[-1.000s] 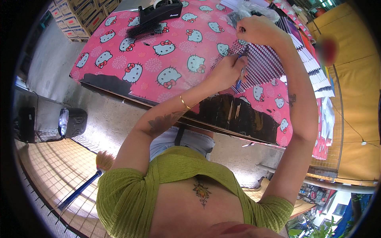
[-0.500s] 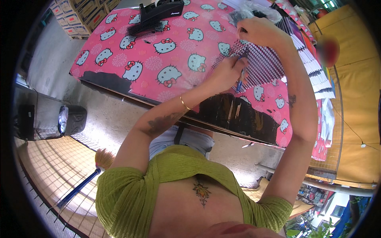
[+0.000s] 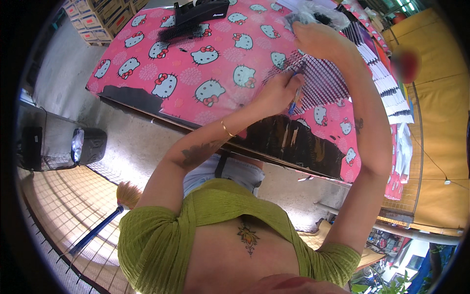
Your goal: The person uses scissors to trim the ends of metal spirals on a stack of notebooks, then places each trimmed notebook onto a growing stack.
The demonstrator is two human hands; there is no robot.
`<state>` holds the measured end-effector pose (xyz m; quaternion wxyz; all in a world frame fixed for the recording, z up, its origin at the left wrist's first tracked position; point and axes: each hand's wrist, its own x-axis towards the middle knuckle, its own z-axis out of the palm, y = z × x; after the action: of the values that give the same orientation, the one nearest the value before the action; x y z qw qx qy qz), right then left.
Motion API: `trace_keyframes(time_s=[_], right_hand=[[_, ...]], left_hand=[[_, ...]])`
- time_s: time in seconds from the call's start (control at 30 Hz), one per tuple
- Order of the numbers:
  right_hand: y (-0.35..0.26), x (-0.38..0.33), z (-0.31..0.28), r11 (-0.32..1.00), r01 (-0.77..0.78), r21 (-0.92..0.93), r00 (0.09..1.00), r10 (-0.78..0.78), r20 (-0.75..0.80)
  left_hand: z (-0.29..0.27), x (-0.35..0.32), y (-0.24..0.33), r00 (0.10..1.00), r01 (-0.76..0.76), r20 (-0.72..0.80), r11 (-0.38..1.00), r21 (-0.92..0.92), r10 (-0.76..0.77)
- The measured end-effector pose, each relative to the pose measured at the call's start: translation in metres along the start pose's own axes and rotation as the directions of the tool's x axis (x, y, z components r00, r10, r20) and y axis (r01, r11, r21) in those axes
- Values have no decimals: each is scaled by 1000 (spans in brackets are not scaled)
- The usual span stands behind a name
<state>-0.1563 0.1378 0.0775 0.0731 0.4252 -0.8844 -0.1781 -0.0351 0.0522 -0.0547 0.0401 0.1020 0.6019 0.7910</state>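
Fingers of the left hand (image 3: 281, 93) are clamped on a slim blue pen (image 3: 295, 94), at the left edge of a dark grid-patterned sheet (image 3: 324, 83) on the pink cat-print table cover (image 3: 226, 83). Beyond, the right hand (image 3: 323, 41) sits beside a clear plastic bag (image 3: 339, 19); its finger state cannot be told. Judged risk: pen slipping, should the sheet slide unpinned

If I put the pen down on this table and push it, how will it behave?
The pen would probably roll, since its barrel looks slim and roughly round. It is likely stiff, as it shows straight in the left hand. It may feel light, being so thin.
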Motion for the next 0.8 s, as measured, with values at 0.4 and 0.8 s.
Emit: trace_keyframes(time_s=[0.4, 0.8], right_hand=[[-17, 2, -4, 995, -43, -94, 985, 58, 161], [-22, 2, -5, 999, 43, 1, 977, -42, 208]], left_hand=[[-2, 9, -8, 1000, 5, 21, 999, 36, -6], [1, 6, -8, 996, 75, -55, 997, 12, -74]])
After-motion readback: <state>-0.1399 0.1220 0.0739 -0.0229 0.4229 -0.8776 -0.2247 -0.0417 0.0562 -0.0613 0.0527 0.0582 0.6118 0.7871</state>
